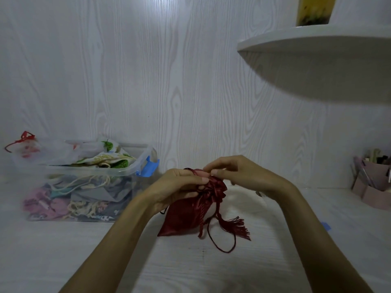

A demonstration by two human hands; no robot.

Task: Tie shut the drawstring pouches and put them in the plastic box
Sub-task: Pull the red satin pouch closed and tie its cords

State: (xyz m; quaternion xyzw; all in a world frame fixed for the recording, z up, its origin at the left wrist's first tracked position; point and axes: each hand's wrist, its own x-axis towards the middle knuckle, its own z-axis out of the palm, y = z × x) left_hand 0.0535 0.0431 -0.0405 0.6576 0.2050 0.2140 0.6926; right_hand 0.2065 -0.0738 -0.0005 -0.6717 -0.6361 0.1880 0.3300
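- Left of the dark red satin pouch (pixel 186 216) stands the clear plastic box (pixel 88 182), heaped with pouches.
- Left hand (pixel 179 185) grips the pouch's gathered neck.
- Right hand (pixel 232 172) pinches its cord there.
- Right of the pouch, pink organiser (pixel 372 187).

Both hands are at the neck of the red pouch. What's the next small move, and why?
Probably pull the cord ends tight. The left hand grips the gathered neck of the red pouch, the right hand pinches cord at the top, and a loose cord loop lies on the table. The plastic box waits left.
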